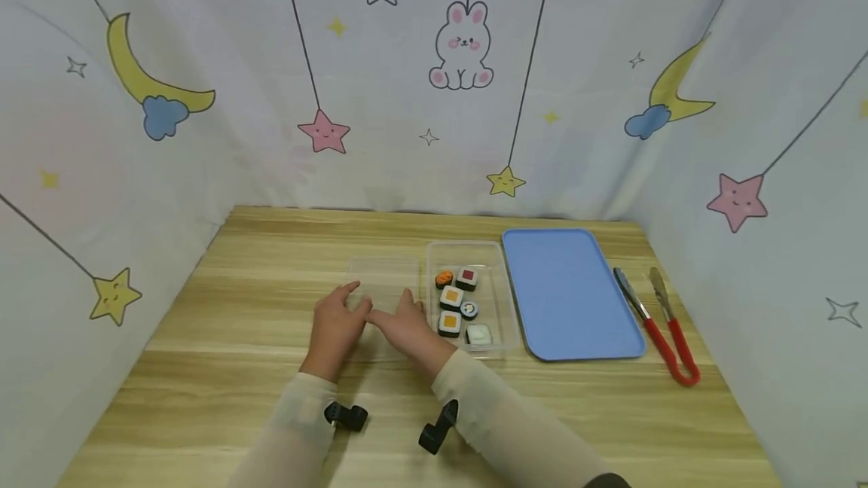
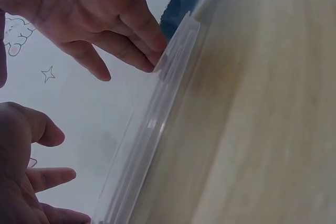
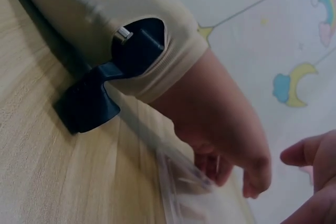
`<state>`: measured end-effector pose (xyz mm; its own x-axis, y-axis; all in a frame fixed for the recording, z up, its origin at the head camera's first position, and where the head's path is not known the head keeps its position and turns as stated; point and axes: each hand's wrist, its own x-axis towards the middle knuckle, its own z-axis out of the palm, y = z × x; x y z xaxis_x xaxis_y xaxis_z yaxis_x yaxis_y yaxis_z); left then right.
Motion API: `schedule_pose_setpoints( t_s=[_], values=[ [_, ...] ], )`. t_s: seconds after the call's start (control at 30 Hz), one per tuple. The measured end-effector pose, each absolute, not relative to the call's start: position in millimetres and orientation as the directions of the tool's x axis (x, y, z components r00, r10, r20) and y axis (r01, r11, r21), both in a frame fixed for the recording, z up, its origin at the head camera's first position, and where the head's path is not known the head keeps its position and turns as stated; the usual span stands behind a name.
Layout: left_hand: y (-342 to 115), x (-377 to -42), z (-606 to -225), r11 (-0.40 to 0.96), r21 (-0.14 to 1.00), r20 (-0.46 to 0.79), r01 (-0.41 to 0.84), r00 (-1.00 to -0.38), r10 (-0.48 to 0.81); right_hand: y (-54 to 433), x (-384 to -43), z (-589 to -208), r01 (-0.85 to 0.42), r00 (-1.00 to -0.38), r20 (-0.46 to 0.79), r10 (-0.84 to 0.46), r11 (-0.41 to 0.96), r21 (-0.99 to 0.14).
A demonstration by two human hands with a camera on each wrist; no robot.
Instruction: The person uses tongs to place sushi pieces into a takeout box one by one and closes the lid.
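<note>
My left hand (image 1: 337, 328) and right hand (image 1: 410, 328) are side by side over a clear, flat plastic lid (image 1: 383, 269), thumbs close together in the head view. Seen from the left wrist, the right hand's fairly straight fingertips touch the rim of the lid (image 2: 168, 77). The left hand (image 2: 26, 171) has its fingers extended there, the lowest fingertip right at the lid's edge. Just right of the hands stands a clear plastic box (image 1: 507, 307) holding several sushi pieces, among them a red-centred roll (image 1: 467, 278) and a white piece (image 1: 478, 334).
To the right of the box lies a blue tray (image 1: 573, 296). Farther right are metal tongs with red handles (image 1: 667, 345), their arms spread apart. A patterned curtain (image 1: 407, 172) encloses the wooden table (image 1: 271, 269) at the back and sides.
</note>
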<state>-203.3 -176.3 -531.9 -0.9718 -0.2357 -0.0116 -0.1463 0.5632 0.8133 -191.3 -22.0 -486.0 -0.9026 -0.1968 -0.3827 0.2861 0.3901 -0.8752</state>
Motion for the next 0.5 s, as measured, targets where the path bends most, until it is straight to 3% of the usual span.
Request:
schedule_pose_setpoints(
  t_s=[0.27,0.5],
  values=[
    [-176,-202,-526,0.511,0.843,-0.004,-0.166,-0.953,-0.304,-20,-193,-482,0.299,-0.915,-0.36,-0.181,0.295,-0.907],
    [-176,-192,-499,0.475,0.859,0.006,-0.189,-0.925,-0.38,-16,-189,-469,0.308,-0.911,-0.355,-0.209,0.225,-0.924]
  ],
)
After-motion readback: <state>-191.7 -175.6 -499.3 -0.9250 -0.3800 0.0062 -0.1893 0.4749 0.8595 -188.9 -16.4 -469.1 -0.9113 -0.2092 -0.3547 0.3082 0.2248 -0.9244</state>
